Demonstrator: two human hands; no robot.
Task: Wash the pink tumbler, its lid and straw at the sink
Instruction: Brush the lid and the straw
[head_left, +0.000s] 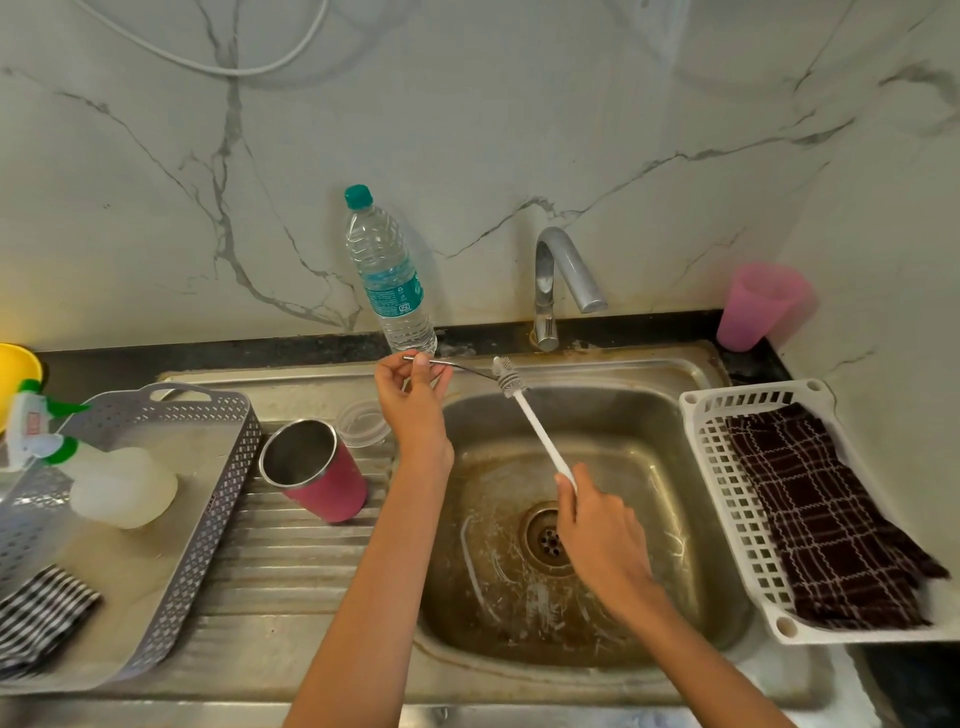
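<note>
**Brush meets straw over the sink**

Right hand grips the brush handle above the sink. Left hand pinches the straw, its tip at the bristles. Tumbler and lid sit on the drainboard.

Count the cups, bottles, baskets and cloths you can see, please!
Cups: 2, pink tumbler, pink plastic cup
Bottles: 2, water bottle, spray bottle
Baskets: 2, grey basket, white basket
Cloths: 2, checked cloth, striped cloth
Total: 8

Water bottle behind sink rim, checked cloth in white basket.
</note>
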